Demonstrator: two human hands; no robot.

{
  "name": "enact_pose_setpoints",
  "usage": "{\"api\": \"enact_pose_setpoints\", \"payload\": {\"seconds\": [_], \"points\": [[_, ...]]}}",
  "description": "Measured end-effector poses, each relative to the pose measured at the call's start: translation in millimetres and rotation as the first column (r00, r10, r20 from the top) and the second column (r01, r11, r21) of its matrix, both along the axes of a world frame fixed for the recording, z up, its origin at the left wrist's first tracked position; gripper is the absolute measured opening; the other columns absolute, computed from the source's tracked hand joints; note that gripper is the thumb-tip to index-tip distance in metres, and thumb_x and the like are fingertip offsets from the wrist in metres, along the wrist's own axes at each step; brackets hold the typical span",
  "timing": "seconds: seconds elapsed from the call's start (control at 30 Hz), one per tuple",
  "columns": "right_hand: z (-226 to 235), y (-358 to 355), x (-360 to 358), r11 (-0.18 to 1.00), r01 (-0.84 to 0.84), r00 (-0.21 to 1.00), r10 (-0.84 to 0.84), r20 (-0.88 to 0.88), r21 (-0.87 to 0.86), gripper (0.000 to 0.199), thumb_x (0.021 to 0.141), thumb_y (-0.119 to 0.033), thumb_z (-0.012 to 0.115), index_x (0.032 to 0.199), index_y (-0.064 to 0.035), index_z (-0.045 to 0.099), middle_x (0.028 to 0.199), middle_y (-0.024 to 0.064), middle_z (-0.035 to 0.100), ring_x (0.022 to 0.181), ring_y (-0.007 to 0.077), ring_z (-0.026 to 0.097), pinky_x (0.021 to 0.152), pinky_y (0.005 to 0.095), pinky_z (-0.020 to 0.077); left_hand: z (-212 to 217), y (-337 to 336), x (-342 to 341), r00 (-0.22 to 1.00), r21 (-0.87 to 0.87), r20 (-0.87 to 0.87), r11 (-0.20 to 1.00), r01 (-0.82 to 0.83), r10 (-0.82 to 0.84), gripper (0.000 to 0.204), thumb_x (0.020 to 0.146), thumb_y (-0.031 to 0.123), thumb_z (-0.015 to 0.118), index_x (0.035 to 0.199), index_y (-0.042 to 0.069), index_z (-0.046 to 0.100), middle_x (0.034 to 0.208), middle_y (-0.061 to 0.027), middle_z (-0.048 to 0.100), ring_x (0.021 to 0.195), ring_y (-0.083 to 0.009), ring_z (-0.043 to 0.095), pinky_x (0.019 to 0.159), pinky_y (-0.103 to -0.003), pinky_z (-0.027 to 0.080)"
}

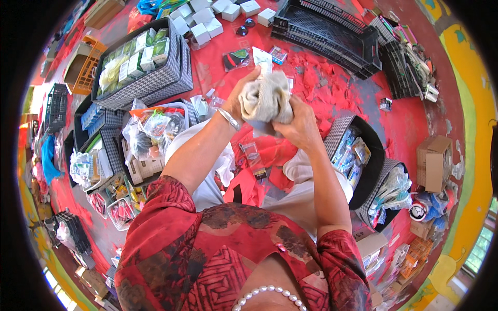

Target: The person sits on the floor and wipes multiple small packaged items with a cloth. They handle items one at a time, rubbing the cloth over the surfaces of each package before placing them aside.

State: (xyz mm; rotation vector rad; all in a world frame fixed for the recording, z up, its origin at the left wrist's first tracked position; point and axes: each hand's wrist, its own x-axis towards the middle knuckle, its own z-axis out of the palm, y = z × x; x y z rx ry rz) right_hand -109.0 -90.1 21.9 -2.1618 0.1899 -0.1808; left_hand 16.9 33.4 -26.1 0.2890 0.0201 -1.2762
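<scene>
Both my hands are raised in front of me, closed on a bunched beige-grey cloth (265,98). My left hand (239,98) grips its left side, a silver bangle on that wrist. My right hand (295,124) holds the cloth from below and to the right. A small white packet (262,56) sticks up behind the cloth; whether it is held I cannot tell. Under my arms lie my lap in white and a red bag (249,186).
A checked fabric bin (171,78) of small boxes stands at upper left. Black plastic crates (332,31) sit at the top. A dark bin (371,171) with packets is on the right. White boxes (207,26), bagged goods (150,129) and a cardboard box (433,160) lie on the red floor.
</scene>
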Motion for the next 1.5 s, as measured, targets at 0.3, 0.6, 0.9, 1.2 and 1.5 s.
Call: {"api": "enact_pose_setpoints", "payload": {"seconds": [0.3,0.6,0.9,1.2,1.5], "points": [[7.8,-57.2,-25.3,0.930,0.336,0.939,-0.319,-0.130,0.148,0.039,0.061,-0.007,0.065,0.099,0.0014,0.061,0.085,0.0124,0.066,0.071,0.0203,0.063,0.067,0.0322,0.0502,0.2,-3.7,4.5,0.960,0.112,0.051,0.954,-0.279,0.275,0.044,0.094,0.043,0.032,0.119,0.008,0.044,0.119,-0.0175,0.052,0.100,-0.0284,0.058,0.085,-0.045,0.049],[17.2,-28.3,-2.1,0.918,0.394,0.855,-0.345,0.386,-0.051,0.044,0.057,-0.018,0.071,0.095,0.0000,0.058,0.090,0.0151,0.059,0.083,0.0288,0.058,0.074,0.0393,0.0459,1.9,-16.9,-23.4,0.996,0.181,0.074,0.983,0.039,-0.053,0.048,0.094,0.047,0.032,0.117,0.008,0.047,0.106,-0.0086,0.055,0.082,-0.0173,0.058,0.068,-0.036,0.053],[-11.5,-80.0,10.8,0.664,0.711,0.626,-0.748,0.220,0.232,0.033,0.063,-0.008,0.065,0.093,0.0018,0.059,0.088,0.0136,0.060,0.081,0.0287,0.059,0.071,0.0366,0.0473,11.8,-7.9,-42.0,0.926,0.054,0.273,0.965,0.257,-0.262,0.047,0.094,0.042,0.037,0.124,0.006,0.038,0.108,-0.0122,0.054,0.069,-0.0134,0.052,0.044,-0.020,0.042],[24.5,-60.1,-37.5,0.355,0.257,0.719,-0.692,0.068,0.899,0.033,0.064,0.008,0.052,0.096,0.0022,0.060,0.090,0.0101,0.063,0.078,0.0218,0.063,0.070,0.0310,0.0514,48.8,33.1,-50.9,0.999,-0.059,0.028,0.998,0.024,-0.022,0.053,0.090,0.033,0.049,0.130,0.001,0.036,0.124,-0.0170,0.049,0.098,-0.0274,0.058,0.075,-0.035,0.055],[79.3,78.5,-58.0,0.982,0.165,0.879,-0.103,0.466,-0.094,0.055,0.054,-0.018,0.071,0.105,-0.0025,0.056,0.096,0.0143,0.056,0.094,0.0328,0.051,0.084,0.0397,0.0415,90.1,67.0,-98.0,0.922,-0.063,0.232,0.951,-0.304,0.310,0.031,0.092,0.021,0.042,0.117,0.005,0.052,0.108,-0.0055,0.060,0.098,-0.0201,0.059,0.087,-0.036,0.048]]}}
